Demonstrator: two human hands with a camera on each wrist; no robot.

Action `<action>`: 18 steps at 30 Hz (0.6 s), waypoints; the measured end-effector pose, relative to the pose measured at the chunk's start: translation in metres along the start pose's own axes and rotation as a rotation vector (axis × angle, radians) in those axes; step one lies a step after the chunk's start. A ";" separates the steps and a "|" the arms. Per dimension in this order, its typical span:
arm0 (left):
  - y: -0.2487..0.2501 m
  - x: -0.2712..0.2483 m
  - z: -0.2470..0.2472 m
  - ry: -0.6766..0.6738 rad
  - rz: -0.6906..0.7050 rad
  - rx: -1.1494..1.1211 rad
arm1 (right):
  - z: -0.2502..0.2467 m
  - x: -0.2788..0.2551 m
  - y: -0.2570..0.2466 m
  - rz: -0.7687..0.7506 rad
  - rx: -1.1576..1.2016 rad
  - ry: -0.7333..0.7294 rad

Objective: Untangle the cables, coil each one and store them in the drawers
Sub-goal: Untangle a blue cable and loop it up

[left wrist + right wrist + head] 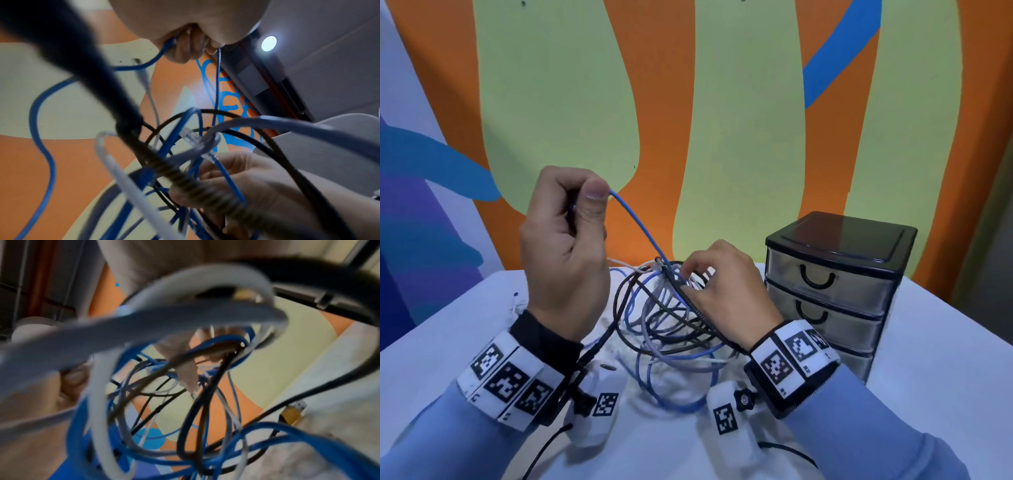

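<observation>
A tangle of blue, grey, white and black cables [671,325] lies on the white table [928,359] between my wrists. My left hand [571,226] is raised above the heap and pinches a thin blue cable [635,222] between thumb and fingers; the cable runs taut down into the knot. My right hand [722,284] lies on the right side of the tangle with its fingers curled into the loops near a braided black cable [688,301]. The left wrist view shows the blue cable [164,50] leaving my left hand's fingers [185,47] and my right hand [246,178] among the strands.
A small drawer unit [835,287] with a black top and three shut translucent drawers stands on the table right of my right hand. A painted orange and green wall [722,120] rises behind the table. Thin black leads [544,448] trail from the wrist cameras near the front edge.
</observation>
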State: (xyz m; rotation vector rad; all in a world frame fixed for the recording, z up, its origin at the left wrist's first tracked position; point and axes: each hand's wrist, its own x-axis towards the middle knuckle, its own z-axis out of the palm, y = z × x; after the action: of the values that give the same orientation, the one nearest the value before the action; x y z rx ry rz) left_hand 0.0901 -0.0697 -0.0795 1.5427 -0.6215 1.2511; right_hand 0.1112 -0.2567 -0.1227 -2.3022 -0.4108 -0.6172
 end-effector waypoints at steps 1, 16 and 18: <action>-0.004 0.002 0.000 -0.018 -0.037 0.012 | -0.002 0.000 -0.001 0.002 -0.052 0.042; 0.005 0.006 -0.010 -0.682 0.067 0.314 | 0.003 -0.001 0.002 0.135 -0.073 0.039; 0.001 0.009 -0.013 -0.674 0.070 0.325 | 0.002 -0.001 0.002 0.163 -0.051 0.051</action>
State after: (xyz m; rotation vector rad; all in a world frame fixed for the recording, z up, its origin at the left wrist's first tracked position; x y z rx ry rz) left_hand 0.0871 -0.0566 -0.0717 2.2599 -0.9325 0.8913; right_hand 0.1125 -0.2569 -0.1258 -2.3349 -0.1823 -0.6099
